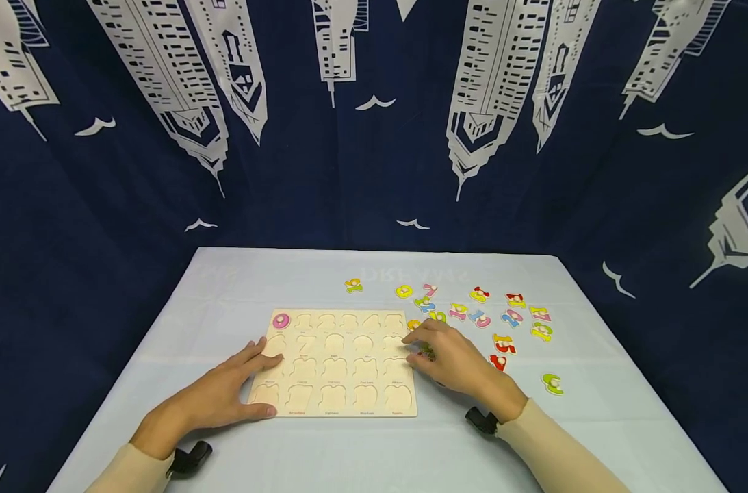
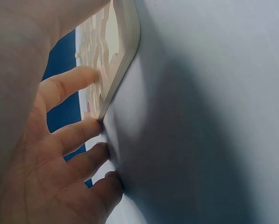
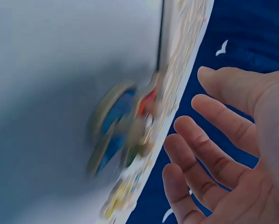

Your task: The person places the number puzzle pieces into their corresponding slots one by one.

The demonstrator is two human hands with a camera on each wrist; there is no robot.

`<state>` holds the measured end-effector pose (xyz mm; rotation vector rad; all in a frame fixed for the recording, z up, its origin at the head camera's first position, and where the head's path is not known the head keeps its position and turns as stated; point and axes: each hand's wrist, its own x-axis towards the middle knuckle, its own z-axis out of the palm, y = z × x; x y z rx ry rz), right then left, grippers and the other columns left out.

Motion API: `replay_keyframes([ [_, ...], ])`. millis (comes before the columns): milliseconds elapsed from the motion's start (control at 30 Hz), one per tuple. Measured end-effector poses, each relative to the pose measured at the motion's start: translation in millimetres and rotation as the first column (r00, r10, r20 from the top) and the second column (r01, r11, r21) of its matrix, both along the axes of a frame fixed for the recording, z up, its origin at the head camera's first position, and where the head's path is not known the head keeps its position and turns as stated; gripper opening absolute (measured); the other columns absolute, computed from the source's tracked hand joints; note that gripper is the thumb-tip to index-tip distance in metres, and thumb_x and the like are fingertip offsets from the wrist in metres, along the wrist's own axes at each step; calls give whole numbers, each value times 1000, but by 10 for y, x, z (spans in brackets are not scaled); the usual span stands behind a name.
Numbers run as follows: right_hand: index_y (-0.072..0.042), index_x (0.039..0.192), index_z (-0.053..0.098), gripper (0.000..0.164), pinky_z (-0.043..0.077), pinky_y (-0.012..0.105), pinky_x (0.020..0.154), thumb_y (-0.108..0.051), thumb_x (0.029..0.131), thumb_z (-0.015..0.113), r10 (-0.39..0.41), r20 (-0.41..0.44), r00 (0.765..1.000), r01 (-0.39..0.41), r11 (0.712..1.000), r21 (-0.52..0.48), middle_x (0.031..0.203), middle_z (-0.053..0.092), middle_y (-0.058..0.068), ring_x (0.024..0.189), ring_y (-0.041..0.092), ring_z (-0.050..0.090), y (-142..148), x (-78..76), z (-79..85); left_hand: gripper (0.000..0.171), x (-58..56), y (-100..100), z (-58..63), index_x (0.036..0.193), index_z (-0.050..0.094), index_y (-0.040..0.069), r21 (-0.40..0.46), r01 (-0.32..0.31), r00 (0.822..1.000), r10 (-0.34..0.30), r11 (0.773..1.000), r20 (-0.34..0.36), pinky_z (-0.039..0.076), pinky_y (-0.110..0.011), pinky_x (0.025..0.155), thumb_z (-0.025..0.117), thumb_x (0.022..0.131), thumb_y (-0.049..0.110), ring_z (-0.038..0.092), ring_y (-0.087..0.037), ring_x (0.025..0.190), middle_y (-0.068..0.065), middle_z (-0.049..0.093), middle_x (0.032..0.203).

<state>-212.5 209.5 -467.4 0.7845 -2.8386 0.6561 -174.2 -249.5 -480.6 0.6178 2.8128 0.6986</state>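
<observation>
A pale wooden number puzzle board lies on the table, with rows of number-shaped recesses. Its top-left recess holds a pink zero piece. My left hand rests at the board's left side, index fingertip on its face and thumb by the lower-left corner; the left wrist view shows the other fingers spread along the edge. Over the board's right edge is my right hand, fingers gently bent and nothing in them in the right wrist view. Below it there, blurred, are a blue piece and a red piece.
Several colourful number pieces lie scattered right of and behind the board, among them a green three at the right and a yellow-green piece behind. A white cloth covers the table. A dark blue patterned curtain hangs behind.
</observation>
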Motion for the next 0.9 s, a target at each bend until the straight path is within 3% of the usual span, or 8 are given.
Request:
replay_keyframes([
  [367,-19,136,85,40,66,53,110,-21,98,95,-27,59,998,28,1000,-8,133,79,-4,122,20,76,452,85,1,99,-7,-1,7,172,60,27,8,6,1000,-6,1000,1,43,-79,132,97,89,64,33,-57,175,-23,35,191],
  [900,-22,142,82,53,66,43,103,-30,93,100,-9,115,993,10,1000,-9,135,77,-5,115,17,77,703,196,-25,100,-4,24,40,172,59,25,-5,5,1000,-5,1000,10,44,-79,131,96,89,66,33,-58,175,-24,34,191],
])
